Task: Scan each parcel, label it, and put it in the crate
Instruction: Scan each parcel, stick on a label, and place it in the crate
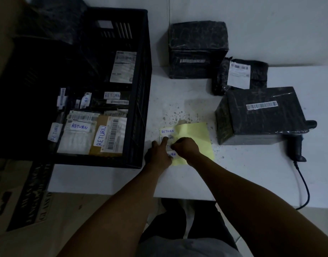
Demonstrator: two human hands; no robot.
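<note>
1. The left hand [160, 152] lies on the yellow sheet [194, 140], fingers straight, pressing the column of white RETURN labels [167, 131].
2. The right hand [185, 145] is curled over the labels, seemingly pinching one; the grip itself is hidden.
3. Three black-wrapped parcels [259, 117] sit on the white table [233, 173], right of the black crate [141, 89] holding labelled parcels.
4. A scanner [298, 145] lies beside the nearest parcel.

bare table [178, 93] between crate [141, 89] and parcels [259, 115], scanner [298, 143] at right edge
</note>
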